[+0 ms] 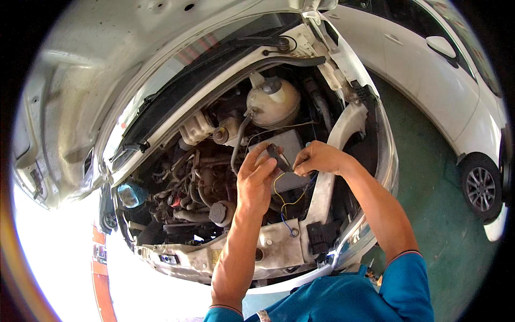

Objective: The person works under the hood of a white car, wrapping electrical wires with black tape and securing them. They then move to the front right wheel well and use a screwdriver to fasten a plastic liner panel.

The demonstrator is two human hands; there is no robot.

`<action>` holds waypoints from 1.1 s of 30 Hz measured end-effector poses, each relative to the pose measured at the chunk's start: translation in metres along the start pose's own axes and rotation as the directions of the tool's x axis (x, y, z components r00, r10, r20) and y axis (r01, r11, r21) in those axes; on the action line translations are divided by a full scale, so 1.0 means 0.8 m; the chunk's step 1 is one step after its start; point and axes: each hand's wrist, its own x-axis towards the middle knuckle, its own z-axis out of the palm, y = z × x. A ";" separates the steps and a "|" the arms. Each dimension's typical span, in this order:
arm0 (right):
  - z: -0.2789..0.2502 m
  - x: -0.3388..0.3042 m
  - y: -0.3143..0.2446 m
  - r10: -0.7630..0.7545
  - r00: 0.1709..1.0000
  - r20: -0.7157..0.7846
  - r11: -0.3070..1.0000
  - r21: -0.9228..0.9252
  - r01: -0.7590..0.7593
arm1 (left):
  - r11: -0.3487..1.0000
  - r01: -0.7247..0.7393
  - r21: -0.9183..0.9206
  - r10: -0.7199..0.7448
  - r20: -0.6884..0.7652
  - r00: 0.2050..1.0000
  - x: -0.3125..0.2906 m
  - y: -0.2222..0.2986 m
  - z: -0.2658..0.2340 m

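Observation:
My left hand [256,174] holds a small black part [279,159] between thumb and fingers, above the open engine bay. Close to its lower end, the fingers of my right hand [321,159] are pinched together; what is between them is too small to make out. A thin yellow wire [275,185] hangs in a loop below my hands. Lower down, a blue wire [284,219] runs toward the front crossmember [281,252]. Behind my hands lies a grey flat-topped box [287,144], partly covered by them.
A round whitish reservoir [273,104] with a grey cap stands beyond my hands. Hoses and a capped reservoir [219,213] fill the bay at left. The raised hood [70,96] is at upper left. Another white car [429,96] stands at right on a green floor [424,193].

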 end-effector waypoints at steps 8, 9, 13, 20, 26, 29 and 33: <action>0.002 -0.007 -0.005 -0.015 0.996 -0.093 0.996 -0.091 0.006 | 0.973 0.006 0.232 -0.010 0.015 1.000 0.047 -0.033 -0.034; 0.002 -0.008 -0.007 -0.014 0.996 -0.084 0.995 -0.101 0.006 | 0.960 -0.003 0.281 -0.002 0.017 1.000 0.051 -0.039 -0.042; 0.000 -0.011 -0.005 -0.054 0.995 -0.086 0.980 -0.198 0.036 | 0.840 -0.037 0.541 0.023 0.033 0.999 0.038 -0.044 -0.037; 0.005 -0.011 -0.005 -0.155 0.982 -0.108 0.940 -0.322 0.113 | 0.264 -0.221 0.939 0.123 0.195 0.973 0.011 -0.037 -0.031; 0.007 -0.009 0.000 -0.143 0.980 -0.141 0.956 -0.275 0.100 | 0.086 -0.434 0.897 0.274 0.398 0.876 0.008 -0.037 -0.021; 0.009 -0.008 0.003 -0.131 0.974 -0.184 0.966 -0.245 0.083 | 0.038 -0.425 0.904 0.204 0.409 0.889 0.017 -0.040 -0.020; 0.019 -0.014 0.003 -0.219 0.920 -0.326 0.936 -0.335 0.104 | 0.040 -0.319 0.947 0.086 0.315 0.945 0.023 -0.032 -0.011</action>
